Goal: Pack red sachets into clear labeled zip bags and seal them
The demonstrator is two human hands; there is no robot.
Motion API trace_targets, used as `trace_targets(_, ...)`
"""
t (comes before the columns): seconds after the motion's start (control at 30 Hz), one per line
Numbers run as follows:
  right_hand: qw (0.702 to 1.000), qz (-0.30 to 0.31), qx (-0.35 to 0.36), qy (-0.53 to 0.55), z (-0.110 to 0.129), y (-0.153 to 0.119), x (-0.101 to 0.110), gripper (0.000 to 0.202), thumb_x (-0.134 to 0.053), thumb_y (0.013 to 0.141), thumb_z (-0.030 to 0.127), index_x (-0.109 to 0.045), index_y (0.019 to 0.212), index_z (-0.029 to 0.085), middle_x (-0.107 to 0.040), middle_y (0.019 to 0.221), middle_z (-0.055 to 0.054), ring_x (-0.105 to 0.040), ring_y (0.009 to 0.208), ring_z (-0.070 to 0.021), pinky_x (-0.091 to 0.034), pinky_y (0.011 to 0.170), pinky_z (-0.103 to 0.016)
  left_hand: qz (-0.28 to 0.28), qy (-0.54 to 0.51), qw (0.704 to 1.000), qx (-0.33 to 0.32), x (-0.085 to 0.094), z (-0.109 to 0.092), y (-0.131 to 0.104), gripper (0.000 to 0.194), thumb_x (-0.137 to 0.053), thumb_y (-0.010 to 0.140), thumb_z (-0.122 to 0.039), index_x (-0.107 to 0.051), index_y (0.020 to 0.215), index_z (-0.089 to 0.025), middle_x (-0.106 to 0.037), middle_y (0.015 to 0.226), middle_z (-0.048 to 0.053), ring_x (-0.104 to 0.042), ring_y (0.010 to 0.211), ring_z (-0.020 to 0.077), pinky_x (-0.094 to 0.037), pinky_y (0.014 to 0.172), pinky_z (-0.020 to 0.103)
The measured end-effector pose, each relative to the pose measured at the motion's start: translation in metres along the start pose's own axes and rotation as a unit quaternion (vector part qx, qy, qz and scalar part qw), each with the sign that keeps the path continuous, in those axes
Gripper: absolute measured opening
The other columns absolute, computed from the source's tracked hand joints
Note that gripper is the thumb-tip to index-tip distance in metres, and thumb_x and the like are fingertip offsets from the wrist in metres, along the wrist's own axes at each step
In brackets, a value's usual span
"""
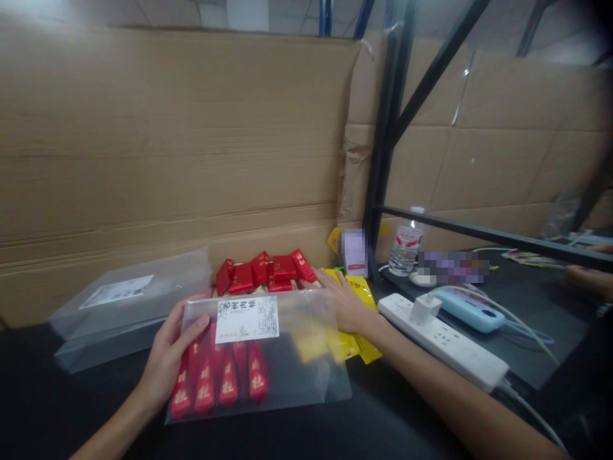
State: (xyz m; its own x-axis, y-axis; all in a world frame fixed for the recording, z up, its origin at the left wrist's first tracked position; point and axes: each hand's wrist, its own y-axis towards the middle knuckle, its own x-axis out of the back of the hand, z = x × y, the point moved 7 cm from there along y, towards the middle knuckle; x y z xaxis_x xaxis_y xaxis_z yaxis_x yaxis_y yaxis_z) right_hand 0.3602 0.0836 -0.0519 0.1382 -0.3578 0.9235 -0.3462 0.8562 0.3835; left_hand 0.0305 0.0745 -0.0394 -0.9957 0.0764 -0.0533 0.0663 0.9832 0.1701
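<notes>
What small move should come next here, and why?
Perhaps the right hand should grasp another loose red packet: it reaches beside the pile, while the left hand holds a clear bag showing red packets only in its left part.

On the white label [247, 319] of the clear bag [309, 386], I can read 老树肉桂 in large black characters; the smaller print beneath, some of it red, is too fine for me. The red packets [228, 383] inside bear gold characters, 桂 being the plainest. Gold marks on the loose red packets [242, 278] behind, dark ones on the yellow packets [361, 291], the bottle's red band [408, 240] and the left-hand bags' label [116, 291] all stay illegible.
</notes>
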Motion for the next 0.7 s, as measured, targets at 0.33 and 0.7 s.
trace_targets(0.33,0.946,-0.137,-0.086,0.28,-0.034,0.003,0.008,0.043,-0.054,0.097,0.03,-0.066,0.136,0.016,-0.062,0.143,-0.016,-0.056,0.134,-0.0319,-0.04,0.116,-0.053,-0.019,0.014,1.0,-0.006,0.0,-0.005,0.0,0.056,-0.083,0.077,-0.046,-0.063,0.126,-0.029,-0.075,0.114,0.001,-0.072,0.093,0.0227,-0.058,0.073,0.026)
trace_targets(0.7,0.803,-0.274,-0.228,0.477,-0.083,-0.001,-0.002,0.031,-0.076,0.076,0.035,-0.081,0.097,0.013,-0.08,0.089,-0.012,-0.075,0.079,-0.0273,-0.062,0.071,-0.039,-0.023,0.014,1.0,0.004,0.003,-0.003,-0.002,0.059,-0.083,0.077,-0.047,-0.061,0.129,-0.032,-0.075,0.113,0.001,-0.072,0.088,0.0212,-0.06,0.072,0.026)
